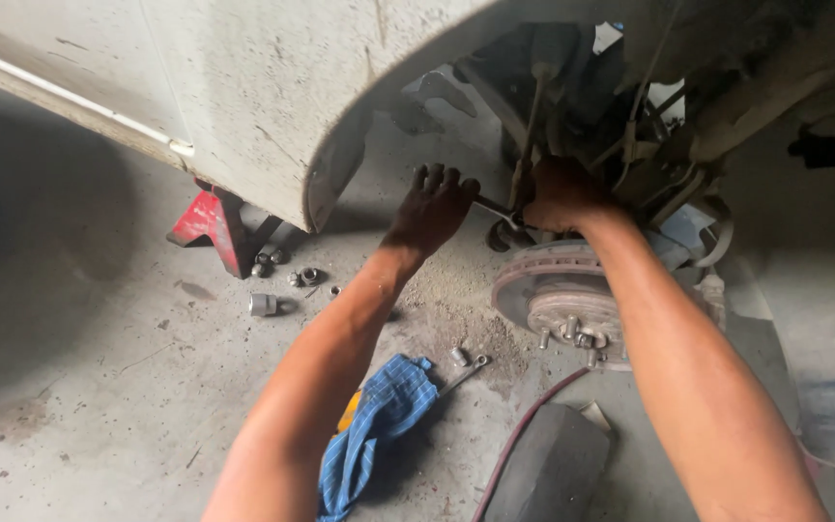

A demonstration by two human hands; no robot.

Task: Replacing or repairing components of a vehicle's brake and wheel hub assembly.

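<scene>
My left hand point(434, 205) is stretched out in front of me, fingers curled down over the end of a slim, silver metal wrench point(492, 207), gripping its handle from above. The wrench runs from that hand to the right, toward my right hand point(558, 193), and sits in the open wheel arch, just above the brake disc. My right hand is closed around something at the far end of the wrench, up against the dark, greasy suspension parts point(659, 164); I cannot tell exactly what its fingers are clamped on, because the hand itself covers it.

Just below my right forearm sits the round, rusty grey brake disc with its hub and short wheel studs point(562, 295), with no wheel on it. Above both hands curves the dusty white car body panel and wheel arch edge point(273, 97).

Lower down, on the stained grey concrete floor point(89, 387), a blue checked cloth point(379, 425) lies crumpled between my two forearms, with a bit of something yellow showing at its left edge. Near the cloth's upper right lies a small silver socket beside a thin metal tool point(464, 362). Further left, several loose silver nuts and sockets point(282, 275) are scattered near a red metal jack stand point(210, 224) that stands under the car body. A dark reddish hose point(519, 435) curves across the floor beside a flat dark grey wedge-shaped block point(548, 469).
</scene>
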